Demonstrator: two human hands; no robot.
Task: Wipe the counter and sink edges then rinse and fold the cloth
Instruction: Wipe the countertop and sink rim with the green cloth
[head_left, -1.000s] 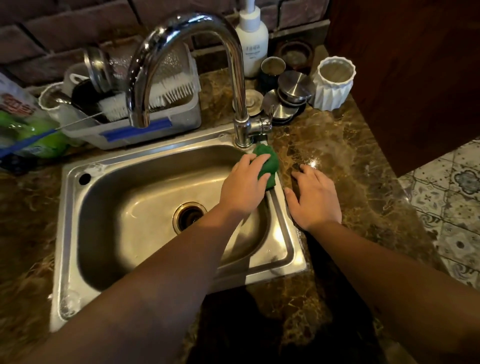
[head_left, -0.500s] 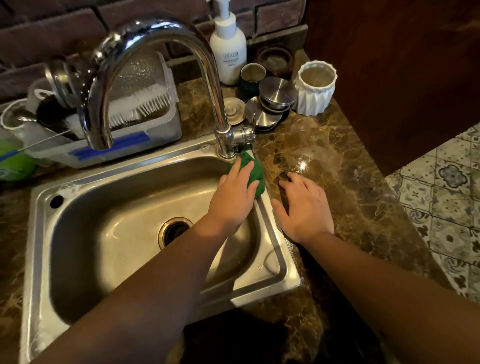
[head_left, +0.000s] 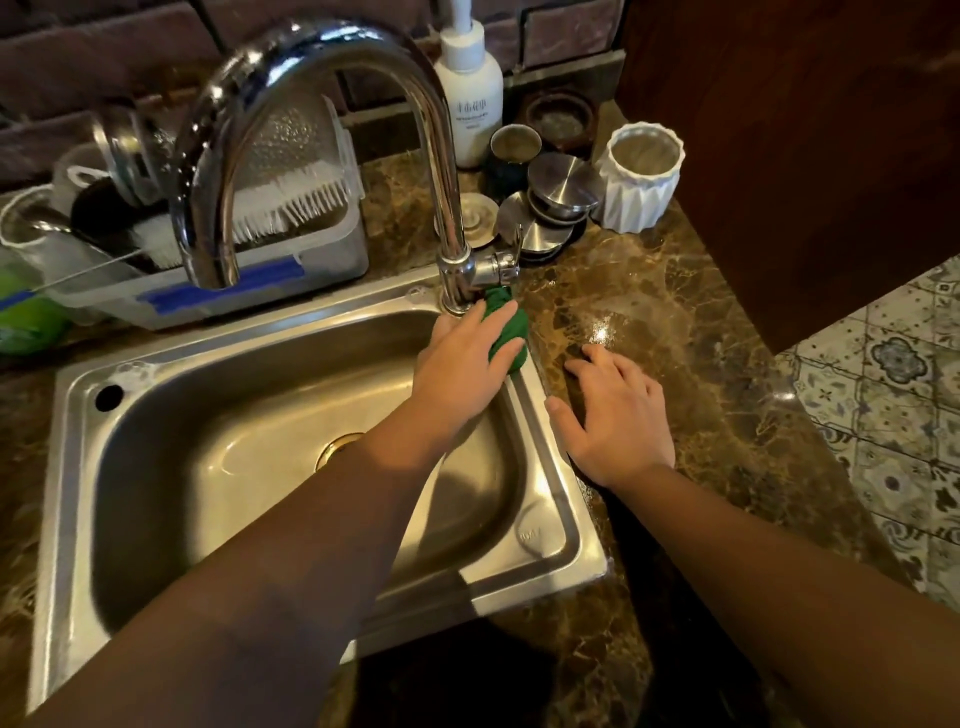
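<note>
Our left hand (head_left: 462, 358) has pushed the green cloth (head_left: 506, 325) along the sink (head_left: 550, 447) rim's back right corner, gripping it against the tap (head_left: 452, 270); our right hand (head_left: 618, 415) rests flat, released, on the desk (head_left: 649, 291). Snagging under the tap lever could bunch it.

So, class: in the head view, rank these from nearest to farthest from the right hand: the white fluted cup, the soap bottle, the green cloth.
From the right hand:
1. green cloth, just left, on the sink edge.
2. white fluted cup, behind on the counter.
3. soap bottle, far back by the wall.
</note>
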